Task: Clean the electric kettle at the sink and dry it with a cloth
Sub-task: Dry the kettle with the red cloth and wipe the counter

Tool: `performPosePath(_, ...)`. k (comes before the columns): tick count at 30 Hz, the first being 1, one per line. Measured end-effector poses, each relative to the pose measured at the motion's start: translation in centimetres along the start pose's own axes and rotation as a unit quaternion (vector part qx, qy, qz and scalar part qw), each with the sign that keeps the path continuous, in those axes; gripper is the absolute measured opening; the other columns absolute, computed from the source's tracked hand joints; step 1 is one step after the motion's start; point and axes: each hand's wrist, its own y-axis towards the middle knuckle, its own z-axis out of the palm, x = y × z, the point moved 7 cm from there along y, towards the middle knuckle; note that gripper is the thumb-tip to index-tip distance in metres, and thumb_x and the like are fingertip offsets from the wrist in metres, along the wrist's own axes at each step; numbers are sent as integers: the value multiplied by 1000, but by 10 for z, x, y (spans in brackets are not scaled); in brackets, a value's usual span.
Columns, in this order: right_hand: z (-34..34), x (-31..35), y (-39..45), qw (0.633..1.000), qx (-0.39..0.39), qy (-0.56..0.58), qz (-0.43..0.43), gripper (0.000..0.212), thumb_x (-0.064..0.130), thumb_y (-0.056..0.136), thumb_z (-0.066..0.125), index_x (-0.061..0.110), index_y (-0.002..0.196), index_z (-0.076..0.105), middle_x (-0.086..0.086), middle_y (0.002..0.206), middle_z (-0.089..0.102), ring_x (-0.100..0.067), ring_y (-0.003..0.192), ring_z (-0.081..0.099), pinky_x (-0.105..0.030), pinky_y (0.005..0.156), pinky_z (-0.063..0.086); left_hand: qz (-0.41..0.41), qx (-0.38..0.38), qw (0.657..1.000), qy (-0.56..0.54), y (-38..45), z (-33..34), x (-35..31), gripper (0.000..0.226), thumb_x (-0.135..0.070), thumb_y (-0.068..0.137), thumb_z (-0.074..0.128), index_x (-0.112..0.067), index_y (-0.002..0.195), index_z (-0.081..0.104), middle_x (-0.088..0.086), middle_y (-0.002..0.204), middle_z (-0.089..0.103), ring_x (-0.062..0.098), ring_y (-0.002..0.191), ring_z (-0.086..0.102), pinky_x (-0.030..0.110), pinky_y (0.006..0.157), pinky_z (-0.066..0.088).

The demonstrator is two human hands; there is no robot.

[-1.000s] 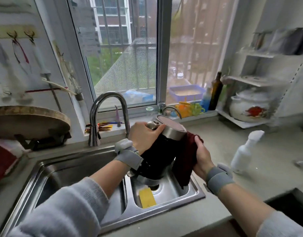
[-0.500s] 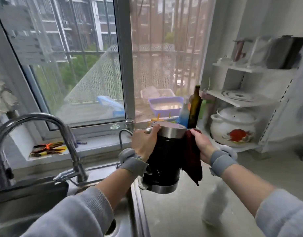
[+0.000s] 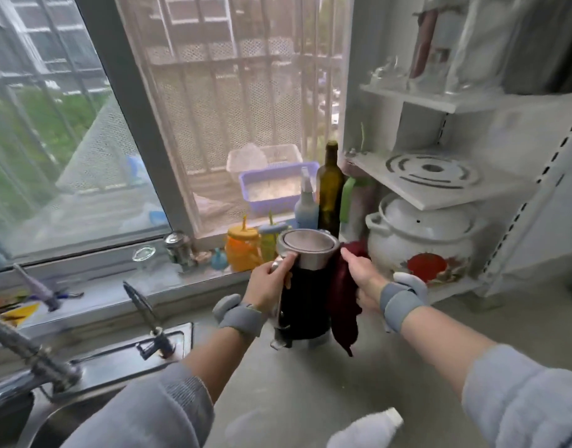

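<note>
The electric kettle (image 3: 305, 295), black with a steel top rim and closed lid, stands upright over the grey counter right of the sink (image 3: 123, 354). My left hand (image 3: 268, 286) grips its handle on the left side. My right hand (image 3: 362, 276) holds a dark red cloth (image 3: 343, 305) against the kettle's right side; the cloth hangs down past the kettle's base. Whether the kettle's base touches the counter I cannot tell.
A white pot with a red flower (image 3: 420, 240) sits under a white shelf rack (image 3: 439, 185) at the right. Bottles (image 3: 330, 189) and jars (image 3: 242, 250) line the windowsill behind the kettle. A white spray bottle (image 3: 365, 431) lies at the bottom. The tap (image 3: 23, 347) is at the left.
Both hands carried the kettle and cloth from above the sink to the right, over the counter, and lowered it. My view swung right with them.
</note>
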Motion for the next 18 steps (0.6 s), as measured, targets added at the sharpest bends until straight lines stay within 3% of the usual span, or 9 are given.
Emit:
performPosePath(3, -2, -36, 52, 1000, 17, 21, 9, 83, 64, 73, 50, 3, 128, 54, -10, 126, 61, -31, 113, 58, -46, 104, 43, -25, 12, 1000, -2, 15, 16, 22, 42, -53, 83, 64, -12, 71, 61, 2, 69, 61, 13, 69, 54, 26, 64, 41)
performPosePath(6, -5, -54, 71, 999, 22, 36, 21, 102, 76, 56, 51, 7, 132, 50, -7, 127, 60, -28, 115, 57, -45, 105, 42, -39, 32, 999, -15, 23, 27, 37, 46, -54, 82, 63, -9, 88, 69, 11, 89, 72, 19, 84, 63, 33, 79, 49)
performPosePath(9, -11, -56, 77, 999, 27, 30, 7, 101, 77, 57, 51, 7, 130, 51, -7, 125, 61, -27, 114, 57, -45, 105, 42, -31, 55, 997, -33, 29, 36, 45, 60, -61, 76, 62, -5, 97, 66, 10, 92, 69, 16, 86, 60, 33, 83, 46)
performPosePath(15, -13, -49, 51, 997, 41, 59, 5, 106, 74, 56, 53, 7, 137, 44, -7, 137, 53, -26, 126, 49, -46, 110, 37, -42, 59, 997, -27, 28, 45, 69, 28, -43, 90, 58, -15, 88, 61, 0, 78, 63, 15, 80, 54, 30, 81, 39)
performPosePath(18, -13, -49, 28, 996, 47, 69, 7, 98, 70, 58, 56, 7, 134, 48, -9, 132, 57, -28, 122, 53, -47, 108, 39, -48, 20, 998, 42, 22, 44, 60, 30, -39, 93, 56, -11, 101, 64, 0, 89, 64, 14, 86, 56, 28, 81, 43)
